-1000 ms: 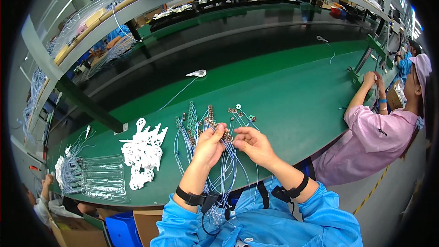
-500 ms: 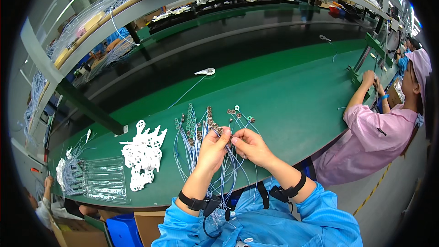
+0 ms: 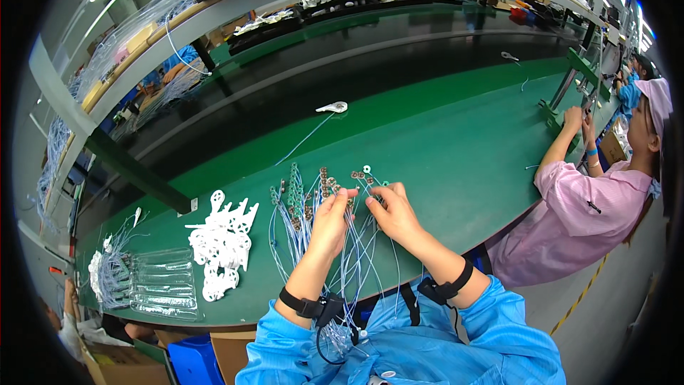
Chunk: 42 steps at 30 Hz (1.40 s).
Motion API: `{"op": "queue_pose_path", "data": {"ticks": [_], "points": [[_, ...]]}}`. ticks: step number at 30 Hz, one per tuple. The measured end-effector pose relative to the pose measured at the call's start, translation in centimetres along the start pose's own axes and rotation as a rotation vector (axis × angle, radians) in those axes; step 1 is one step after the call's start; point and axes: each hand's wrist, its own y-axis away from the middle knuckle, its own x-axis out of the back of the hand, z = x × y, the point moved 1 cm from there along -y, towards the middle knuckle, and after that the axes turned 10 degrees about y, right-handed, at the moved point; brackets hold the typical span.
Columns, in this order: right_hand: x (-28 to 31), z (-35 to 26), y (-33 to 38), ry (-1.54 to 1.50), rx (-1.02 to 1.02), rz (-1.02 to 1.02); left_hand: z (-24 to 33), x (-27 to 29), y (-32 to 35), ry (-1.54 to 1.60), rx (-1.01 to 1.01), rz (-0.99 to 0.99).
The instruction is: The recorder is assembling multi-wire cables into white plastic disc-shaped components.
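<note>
My left hand (image 3: 330,224) is closed at the coil ends of a bunch of thin blue-white cables (image 3: 356,267), with thumb and forefinger pinched together. A little apart, my right hand (image 3: 396,215) has its fingers curled beside the same cables; what lies between its fingertips is too small to make out. Small copper-brown coils (image 3: 324,180) stand in a row beyond my left hand, next to a row of green ends (image 3: 294,189). More round ends (image 3: 360,175) lie beyond my right fingertips. The cables run down over the table's near edge towards my lap.
White plastic parts (image 3: 221,242) are heaped on the green table (image 3: 456,150), left of the cables. Beyond lie a clear tray (image 3: 164,281) and another cable bunch (image 3: 114,278). A white teardrop-shaped piece (image 3: 333,107) trails a cable on the far side. A person in pink (image 3: 591,199) works at right.
My hands have drawn apart, the right one lifting slightly away from the left. The white teardrop-shaped piece has shifted to the right and slightly up in view.
</note>
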Motion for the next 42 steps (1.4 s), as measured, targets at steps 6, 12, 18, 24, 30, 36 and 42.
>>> {"op": "queue_pose_path", "data": {"ticks": [6,12,18,24,30,36,42], "points": [[0.5,-2.6,-0.6,-0.596,-0.128,-0.392,0.4,-0.2,0.6,0.108,-0.073,-0.061],[0.0,-1.8,-0.7,-0.771,-0.159,-0.399,0.7,0.8,0.3,0.114,-0.004,-0.102],[-0.2,-2.8,-0.5,-1.007,-0.203,-0.433,-0.1,1.0,0.1,0.158,-0.013,-0.105],[-0.4,-1.3,-1.0,-0.867,-0.156,-0.46,-0.1,0.0,0.6,0.165,0.051,-0.114],[0.3,-1.7,-0.9,-0.937,-0.14,-0.513,0.4,0.4,0.1,0.312,0.068,-0.104],[-0.9,-1.4,-1.2,-0.913,-0.142,-0.441,0.2,-0.9,1.0,0.111,0.029,-0.055],[-0.6,-0.9,-1.0,-0.631,-0.082,-0.434,-0.2,0.8,0.1,-0.264,-0.233,-0.089]]}}
